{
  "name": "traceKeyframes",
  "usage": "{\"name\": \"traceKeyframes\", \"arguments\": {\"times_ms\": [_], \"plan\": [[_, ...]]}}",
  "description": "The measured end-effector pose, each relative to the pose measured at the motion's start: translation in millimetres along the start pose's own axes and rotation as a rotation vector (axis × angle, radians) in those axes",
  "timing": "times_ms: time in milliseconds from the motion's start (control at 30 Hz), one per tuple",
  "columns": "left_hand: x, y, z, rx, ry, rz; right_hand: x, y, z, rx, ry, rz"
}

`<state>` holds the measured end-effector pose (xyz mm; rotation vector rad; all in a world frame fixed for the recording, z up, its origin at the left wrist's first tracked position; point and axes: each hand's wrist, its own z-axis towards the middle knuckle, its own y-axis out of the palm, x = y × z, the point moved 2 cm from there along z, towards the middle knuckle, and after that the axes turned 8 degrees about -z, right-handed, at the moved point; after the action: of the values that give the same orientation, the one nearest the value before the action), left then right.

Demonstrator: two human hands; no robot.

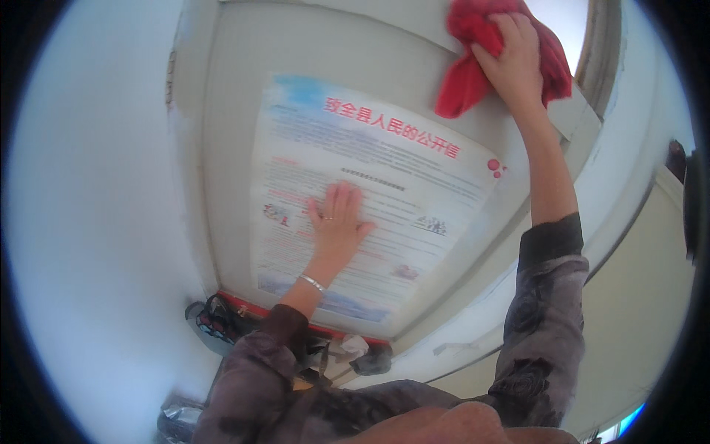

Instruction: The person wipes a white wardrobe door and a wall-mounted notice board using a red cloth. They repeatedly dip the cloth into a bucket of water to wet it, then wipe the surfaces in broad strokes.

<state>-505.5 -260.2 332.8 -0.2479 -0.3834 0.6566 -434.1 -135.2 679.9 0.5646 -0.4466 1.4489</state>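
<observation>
A red cloth (468, 83) is bunched under my right hand (513, 61), high on the right, against the upper part of a pale door panel (233, 139) beside a window frame. Its folds hang out on both sides of the hand. My left hand (337, 222) lies with spread fingers on a large printed paper poster (299, 183) and holds nothing; it wears a ring and a silver bracelet (312, 282). The poster bears red and dark writing and small pictures, and is fixed flat to the panel. The palm of my right hand is hidden.
A white wall (100, 194) stands at the left. Below the poster, a red strip (244, 303) runs along the panel's bottom, with bags (211, 327) and a crumpled white thing (355, 345) near it. The brown window frame (599, 50) is at the upper right. A dark plastic bag (180, 416) sits lower left.
</observation>
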Motion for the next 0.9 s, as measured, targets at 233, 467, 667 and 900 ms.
{"name": "traceKeyframes", "arguments": {"times_ms": [233,467,667,900], "plan": [[0.8,2.3,-0.4,0.053,0.05,-0.029,100.9,-60.1,-68.2,0.01,0.226,-0.205],[0.5,2.2,-1.0,0.002,-0.017,-0.022,72.6,-51.5,-72.2,-0.029,0.098,-0.163],[0.1,-2.6,0.4,0.002,-0.016,-0.028,-59.2,3.5,-9.2,-0.109,-0.262,0.183],[1.2,-1.5,-1.5,0.059,0.021,0.013,-170.2,74.5,39.7,-0.055,-0.386,0.375]]}}
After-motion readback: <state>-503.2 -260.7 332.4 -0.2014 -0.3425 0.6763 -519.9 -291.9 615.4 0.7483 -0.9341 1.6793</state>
